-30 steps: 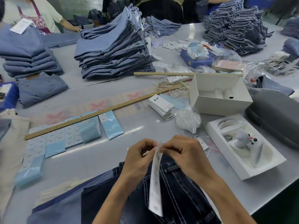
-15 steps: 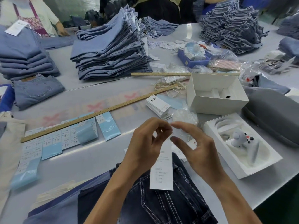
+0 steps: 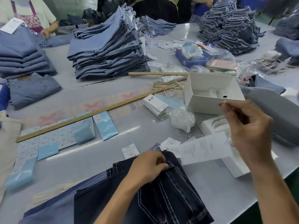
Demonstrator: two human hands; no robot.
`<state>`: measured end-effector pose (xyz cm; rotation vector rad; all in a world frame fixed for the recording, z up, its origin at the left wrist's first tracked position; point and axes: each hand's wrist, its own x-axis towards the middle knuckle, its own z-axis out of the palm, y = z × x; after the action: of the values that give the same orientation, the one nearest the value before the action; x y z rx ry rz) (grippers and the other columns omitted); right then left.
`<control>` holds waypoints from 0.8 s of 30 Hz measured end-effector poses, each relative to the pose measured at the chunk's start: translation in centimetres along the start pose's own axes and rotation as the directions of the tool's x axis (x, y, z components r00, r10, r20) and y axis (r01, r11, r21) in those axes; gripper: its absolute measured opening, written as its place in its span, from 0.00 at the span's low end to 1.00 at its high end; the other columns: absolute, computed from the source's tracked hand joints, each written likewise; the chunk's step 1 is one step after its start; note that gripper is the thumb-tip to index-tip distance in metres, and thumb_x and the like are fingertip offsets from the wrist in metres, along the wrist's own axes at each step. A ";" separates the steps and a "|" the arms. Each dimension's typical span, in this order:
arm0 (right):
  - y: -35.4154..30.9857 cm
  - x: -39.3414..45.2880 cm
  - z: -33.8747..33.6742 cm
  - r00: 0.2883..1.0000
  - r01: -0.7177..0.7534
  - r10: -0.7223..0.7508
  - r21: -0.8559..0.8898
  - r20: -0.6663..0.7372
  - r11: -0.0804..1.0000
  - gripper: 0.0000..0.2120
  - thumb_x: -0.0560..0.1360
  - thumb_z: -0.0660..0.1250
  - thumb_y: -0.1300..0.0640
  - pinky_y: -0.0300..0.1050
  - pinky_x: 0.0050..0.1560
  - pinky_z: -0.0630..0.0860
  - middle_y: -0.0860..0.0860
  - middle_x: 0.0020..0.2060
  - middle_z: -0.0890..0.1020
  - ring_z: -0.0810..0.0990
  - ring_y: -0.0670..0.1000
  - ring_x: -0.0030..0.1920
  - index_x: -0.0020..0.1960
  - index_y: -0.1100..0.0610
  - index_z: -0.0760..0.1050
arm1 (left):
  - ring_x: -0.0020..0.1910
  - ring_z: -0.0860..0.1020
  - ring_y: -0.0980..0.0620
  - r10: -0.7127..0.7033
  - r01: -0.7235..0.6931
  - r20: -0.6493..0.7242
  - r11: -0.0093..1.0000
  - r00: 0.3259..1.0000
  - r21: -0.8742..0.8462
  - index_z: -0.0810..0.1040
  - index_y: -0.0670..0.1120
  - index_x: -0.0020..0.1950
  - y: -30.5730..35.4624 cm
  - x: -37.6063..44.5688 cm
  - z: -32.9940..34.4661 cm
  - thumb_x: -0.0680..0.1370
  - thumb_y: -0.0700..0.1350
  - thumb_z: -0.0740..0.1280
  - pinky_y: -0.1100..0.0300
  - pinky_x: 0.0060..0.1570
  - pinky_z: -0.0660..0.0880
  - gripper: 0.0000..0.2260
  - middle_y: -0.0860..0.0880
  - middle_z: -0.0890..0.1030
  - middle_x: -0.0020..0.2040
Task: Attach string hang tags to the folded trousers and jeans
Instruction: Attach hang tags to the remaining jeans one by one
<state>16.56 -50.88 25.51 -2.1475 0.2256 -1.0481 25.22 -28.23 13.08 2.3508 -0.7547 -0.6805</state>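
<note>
Now the left hand grips dark white-stitched jeans while the right hand pinches the blurred white hang tag's string.

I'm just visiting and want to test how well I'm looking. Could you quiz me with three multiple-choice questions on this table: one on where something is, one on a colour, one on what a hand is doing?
1. Where does the long wooden ruler lie?
A. Inside the open white box
B. Across the table above the blue label strips
C. On the dark jeans

2. What colour is the stitching on the dark jeans?
A. Red
B. Green
C. White

3. What is the left hand doing?
A. Gripping the jeans' waistband
B. Lying flat on bare table
C. Holding the ruler

Answers: 1 B, it runs diagonally over the label strips. 2 C, pale seams stand out on the dark denim. 3 A, its fingers curl round the waistband edge.
</note>
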 end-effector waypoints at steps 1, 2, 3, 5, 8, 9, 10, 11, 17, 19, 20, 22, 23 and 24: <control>-0.2 0.5 -0.3 0.998 0.066 -0.067 -0.044 -0.009 0.997 0.04 0.81 0.69 0.56 0.39 0.41 0.73 0.55 0.42 0.82 0.79 0.49 0.41 0.54 0.54 0.82 | 0.50 0.77 0.58 -0.001 0.001 0.005 0.999 1.000 0.033 0.81 0.57 0.53 0.1 0.0 0.6 0.78 0.58 0.70 0.56 0.50 0.76 0.08 0.60 0.79 0.49; -0.4 0.9 -0.5 0.993 0.113 -0.115 -0.074 -0.016 0.991 0.05 0.82 0.69 0.56 0.41 0.40 0.73 0.54 0.42 0.81 0.77 0.51 0.40 0.54 0.55 0.82 | 0.49 0.75 0.58 0.010 -0.009 -0.016 0.998 1.000 0.060 0.80 0.57 0.52 0.3 0.0 1.0 0.77 0.59 0.70 0.58 0.48 0.73 0.09 0.61 0.77 0.48; -0.6 1.2 -0.5 0.990 0.139 -0.140 -0.086 -0.009 0.987 0.05 0.82 0.69 0.56 0.40 0.40 0.72 0.54 0.41 0.80 0.77 0.51 0.39 0.54 0.55 0.82 | 0.49 0.74 0.59 0.030 -0.027 -0.036 0.996 0.999 0.088 0.78 0.57 0.51 0.5 0.0 1.3 0.77 0.59 0.71 0.58 0.46 0.70 0.08 0.61 0.75 0.47; -0.7 1.0 0.4 0.987 0.145 -0.138 -0.083 0.087 0.986 0.05 0.80 0.70 0.58 0.38 0.40 0.72 0.52 0.39 0.81 0.77 0.49 0.39 0.50 0.57 0.84 | 0.48 0.72 0.59 0.056 -0.051 -0.046 0.993 0.997 0.105 0.76 0.57 0.48 0.6 0.3 1.8 0.78 0.55 0.70 0.59 0.46 0.69 0.06 0.60 0.74 0.46; -0.2 -2.3 3.5 0.926 0.088 -0.012 -0.183 0.378 0.979 0.05 0.77 0.73 0.62 0.40 0.38 0.71 0.45 0.31 0.79 0.75 0.46 0.33 0.43 0.55 0.83 | 0.47 0.77 0.58 0.003 -0.005 -0.033 0.998 0.999 -0.058 0.78 0.54 0.46 0.5 0.4 1.8 0.78 0.52 0.71 0.58 0.49 0.75 0.04 0.60 0.79 0.45; 0.2 -4.2 4.6 0.874 0.028 0.091 -0.235 0.478 0.972 0.06 0.77 0.72 0.60 0.39 0.37 0.69 0.43 0.28 0.76 0.74 0.44 0.31 0.41 0.53 0.81 | 0.47 0.79 0.57 -0.025 0.020 -0.028 0.984 0.999 -0.177 0.80 0.53 0.46 0.3 0.4 1.6 0.77 0.50 0.72 0.57 0.50 0.77 0.03 0.58 0.82 0.44; 0.5 -6.2 5.5 0.804 -0.037 0.198 -0.284 0.561 0.958 0.06 0.77 0.71 0.57 0.39 0.36 0.68 0.41 0.26 0.75 0.73 0.42 0.31 0.41 0.51 0.80 | 0.46 0.81 0.54 -0.054 0.044 -0.023 0.949 0.998 -0.311 0.82 0.51 0.46 0.1 0.5 1.2 0.77 0.47 0.74 0.57 0.51 0.78 0.03 0.55 0.84 0.43; 0.8 -8.3 6.4 0.730 -0.092 0.287 -0.327 0.621 0.941 0.06 0.78 0.69 0.53 0.40 0.37 0.69 0.41 0.26 0.75 0.73 0.42 0.31 0.42 0.51 0.79 | 0.44 0.83 0.52 -0.081 0.064 -0.021 0.898 0.996 -0.435 0.83 0.48 0.44 -0.1 0.5 0.8 0.76 0.44 0.75 0.57 0.50 0.79 0.02 0.52 0.85 0.42; 1.4 -14.5 9.1 0.802 -0.044 0.297 -0.444 0.518 0.895 0.08 0.78 0.67 0.49 0.46 0.36 0.75 0.46 0.35 0.82 0.79 0.48 0.35 0.43 0.50 0.80 | 0.32 0.79 0.62 -0.150 0.119 0.004 0.769 0.989 -0.629 0.86 0.45 0.39 -0.6 0.1 -0.1 0.74 0.39 0.77 0.72 0.33 0.72 0.04 0.52 0.84 0.33; 0.8 -14.8 9.4 0.859 0.010 0.237 -0.479 0.453 0.878 0.06 0.75 0.71 0.50 0.39 0.31 0.69 0.43 0.32 0.80 0.77 0.45 0.31 0.40 0.48 0.80 | 0.30 0.78 0.62 -0.160 0.130 0.015 0.735 0.987 -0.665 0.86 0.42 0.41 -0.5 0.0 -0.2 0.75 0.39 0.76 0.73 0.31 0.70 0.03 0.51 0.84 0.33; 0.5 -14.9 9.5 0.869 -0.016 0.256 -0.493 0.424 0.870 0.05 0.74 0.73 0.51 0.38 0.31 0.68 0.43 0.32 0.80 0.77 0.44 0.31 0.39 0.47 0.81 | 0.30 0.78 0.61 -0.147 0.126 0.026 0.729 0.989 -0.673 0.86 0.42 0.42 -0.5 -0.1 -0.3 0.76 0.39 0.75 0.72 0.31 0.70 0.03 0.50 0.84 0.33; 0.3 -15.0 9.9 0.888 -0.079 0.289 -0.500 0.358 0.862 0.04 0.73 0.75 0.52 0.40 0.32 0.72 0.43 0.33 0.82 0.78 0.45 0.32 0.40 0.47 0.82 | 0.30 0.77 0.61 -0.116 0.107 0.032 0.734 0.993 -0.671 0.86 0.43 0.41 -0.5 -0.3 -0.5 0.77 0.39 0.75 0.72 0.31 0.70 0.04 0.50 0.84 0.33; 0.2 -15.0 10.2 0.896 -0.104 0.297 -0.494 0.330 0.863 0.04 0.73 0.75 0.53 0.41 0.31 0.72 0.43 0.32 0.82 0.78 0.45 0.31 0.40 0.47 0.82 | 0.29 0.76 0.60 -0.110 0.095 0.019 0.741 0.994 -0.665 0.86 0.44 0.41 -0.6 -0.3 -0.7 0.77 0.39 0.74 0.71 0.31 0.70 0.05 0.50 0.84 0.33; 0.1 -15.1 10.5 0.903 -0.114 0.296 -0.488 0.313 0.865 0.05 0.73 0.75 0.53 0.40 0.31 0.70 0.44 0.32 0.81 0.77 0.45 0.31 0.40 0.48 0.82 | 0.29 0.75 0.60 -0.114 0.088 0.004 0.748 0.993 -0.657 0.86 0.45 0.42 -0.8 -0.4 -0.9 0.77 0.40 0.74 0.69 0.31 0.70 0.05 0.50 0.83 0.33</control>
<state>14.46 -38.69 11.86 -2.6271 0.5558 -0.4597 25.84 -27.08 13.30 1.7431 -0.2863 -0.7906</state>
